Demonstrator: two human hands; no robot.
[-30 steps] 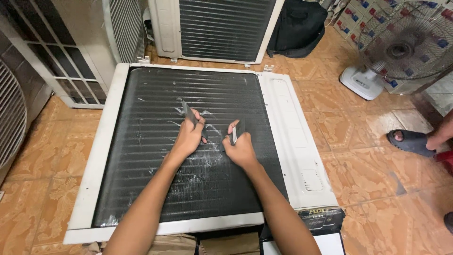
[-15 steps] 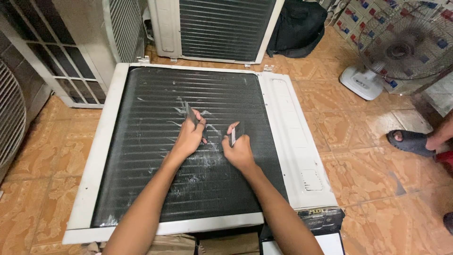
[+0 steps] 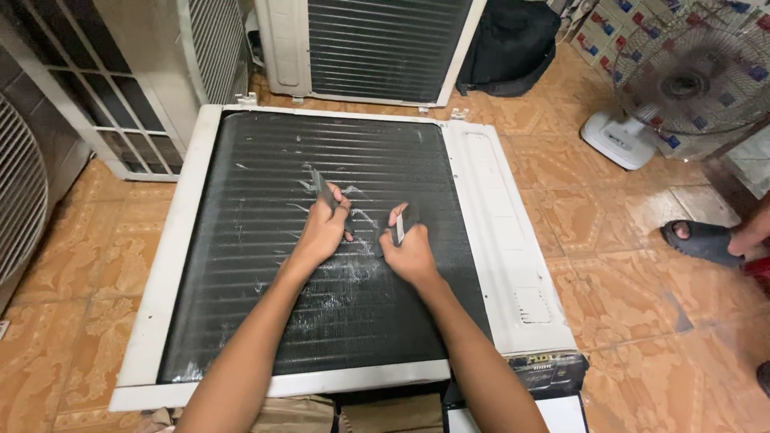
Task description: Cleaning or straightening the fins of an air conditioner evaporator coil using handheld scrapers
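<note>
An air conditioner outdoor unit (image 3: 497,232) lies flat on the floor, its dark finned coil (image 3: 265,240) facing up with pale bent patches near the middle. My left hand (image 3: 322,232) grips a thin grey fin comb (image 3: 322,190) whose blade rests on the fins. My right hand (image 3: 411,255) grips a second small flat tool (image 3: 399,227), set edge-down on the coil just right of the left hand. Both hands sit close together over the scuffed patch.
Two more white units stand behind, one at the left (image 3: 136,80) and one at the top (image 3: 369,48). A black bag (image 3: 509,44) leans at the back. A standing fan (image 3: 682,80) is at the right, and another person's sandalled foot (image 3: 698,239) rests on the orange tiles.
My left hand has slid the comb slightly along the fins; the right hand has barely shifted. The view has tilted a little.
</note>
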